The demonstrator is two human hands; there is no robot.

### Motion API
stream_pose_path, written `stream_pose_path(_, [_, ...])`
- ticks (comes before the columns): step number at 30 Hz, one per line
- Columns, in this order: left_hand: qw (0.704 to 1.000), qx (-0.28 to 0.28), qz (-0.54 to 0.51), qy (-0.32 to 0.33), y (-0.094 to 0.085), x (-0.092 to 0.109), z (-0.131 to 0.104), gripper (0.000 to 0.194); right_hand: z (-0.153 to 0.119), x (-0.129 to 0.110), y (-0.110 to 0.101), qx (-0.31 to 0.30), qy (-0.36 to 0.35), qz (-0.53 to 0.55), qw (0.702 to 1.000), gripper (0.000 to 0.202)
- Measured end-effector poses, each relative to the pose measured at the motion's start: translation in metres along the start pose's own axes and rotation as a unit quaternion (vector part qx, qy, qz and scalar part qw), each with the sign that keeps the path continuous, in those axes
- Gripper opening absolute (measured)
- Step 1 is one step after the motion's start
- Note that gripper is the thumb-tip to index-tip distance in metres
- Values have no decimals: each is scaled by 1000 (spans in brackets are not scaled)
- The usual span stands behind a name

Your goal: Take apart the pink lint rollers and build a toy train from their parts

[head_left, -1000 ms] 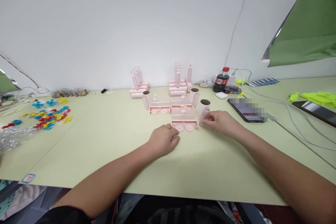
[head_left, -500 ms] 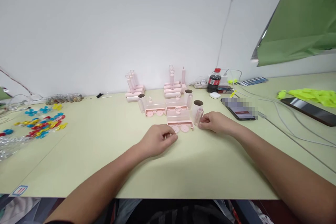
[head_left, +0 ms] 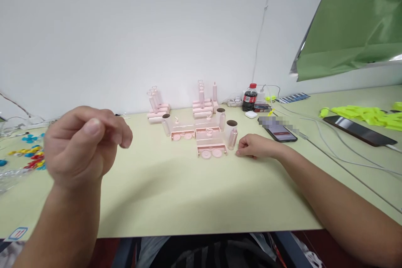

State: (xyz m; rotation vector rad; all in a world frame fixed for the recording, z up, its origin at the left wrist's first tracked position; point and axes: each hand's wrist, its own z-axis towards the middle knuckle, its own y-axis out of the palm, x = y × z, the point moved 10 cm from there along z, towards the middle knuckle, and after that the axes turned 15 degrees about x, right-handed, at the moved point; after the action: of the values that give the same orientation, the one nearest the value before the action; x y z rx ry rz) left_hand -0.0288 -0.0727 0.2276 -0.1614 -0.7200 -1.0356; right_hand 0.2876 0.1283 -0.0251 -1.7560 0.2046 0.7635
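Note:
My left hand (head_left: 84,146) is raised above the left part of the table, thumb closed against curled fingers, with nothing visible in it. My right hand (head_left: 254,146) rests on the table with its fingers curled down; nothing shows in its grip. Just left of its fingertips stands a small clear pinkish bottle (head_left: 233,139), apart from them. Behind that bottle is a pale tube (head_left: 226,135) with a brown inside. A pink plastic part with two round discs (head_left: 212,150) lies in front. Another such pink part (head_left: 183,135) lies farther left.
Assembled pink pieces with upright tubes (head_left: 201,102) stand by the wall, with another group (head_left: 157,106) to their left. A cola bottle (head_left: 250,98), a phone (head_left: 279,129), a dark tablet-like device (head_left: 364,130) and cables are at right. Colourful plastic pieces (head_left: 34,155) lie at left.
My left hand has lifted away from the pink part and swung up and left, closer to the camera. My right hand has come slightly apart from the small bottle. The view has shifted slightly.

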Motion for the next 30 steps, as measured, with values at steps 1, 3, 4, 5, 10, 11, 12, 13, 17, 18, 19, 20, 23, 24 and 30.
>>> stream_pose_path(1, [1000,15,14,9,-2,-8,6,20,-3,1,2,-19,6,3,1000,29])
stream_pose_path(3, [998,33,52,6,-6,-33,21,14,-9,1,8,-60,19,16,998,29])
stream_pose_path(4, [996,40,83,0,-8,-49,31,13,-12,0,11,-78,23,23,996,28])
stream_pose_path(5, [992,42,116,-26,-10,-70,40,12,-15,-1,13,-91,25,28,995,26])
stream_pose_path(10, [948,35,275,-155,-15,-171,78,11,-21,1,14,-110,40,35,993,7])
stream_pose_path(11, [936,24,307,-168,-14,-187,81,13,-20,2,13,-106,40,35,993,6])
stream_pose_path(12, [924,15,338,-176,-12,-201,85,16,-19,2,11,-98,36,33,994,8])
stream_pose_path(13, [913,4,367,-178,-10,-213,87,19,-17,2,8,-86,27,27,996,9])
stream_pose_path(17, [874,-21,459,-155,3,-244,98,36,-12,-4,-6,-31,-18,-3,999,11])
stream_pose_path(18, [869,-22,470,-151,7,-250,101,39,-12,-6,-8,-27,-22,-3,999,12])
stream_pose_path(19, [866,-22,477,-151,10,-255,104,40,-13,-7,-8,-29,-25,0,999,14])
stream_pose_path(20, [864,-23,481,-150,15,-259,108,40,-14,-8,-9,-33,-24,5,999,15])
stream_pose_path(23, [856,-25,502,-117,25,-264,119,48,-16,-9,-8,-42,-15,16,999,15])
stream_pose_path(24, [851,-23,515,-104,27,-266,123,54,-17,-9,-8,-42,-13,18,999,15])
stream_pose_path(30, [831,-31,520,-194,12,-307,112,83,-11,-10,-18,15,-39,1,999,18])
